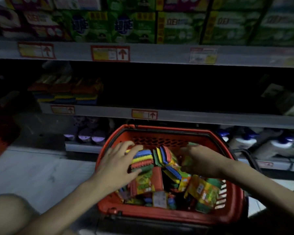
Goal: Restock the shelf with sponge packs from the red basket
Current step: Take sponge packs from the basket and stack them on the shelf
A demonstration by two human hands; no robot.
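Note:
A red basket [159, 212] stands on the floor in front of the shelves, full of several multicoloured sponge packs. My left hand [115, 163] is inside it, fingers wrapped over a striped sponge pack [143, 158] of blue, yellow, red and green layers. My right hand [200, 160] reaches in from the right and closes on another sponge pack [187, 161] in yellow-green wrapping; it is blurred. On the dark middle shelf [176, 114], at the left, lie stacked sponge packs [66, 90]. The rest of that shelf is in shadow.
Green and purple boxes [119, 26] fill the upper shelf. Purple round containers [85, 134] and white bottles [244, 141] stand on the bottom shelf behind the basket. Pale floor [32, 175] lies to the left. A knee [5, 214] shows at the lower left.

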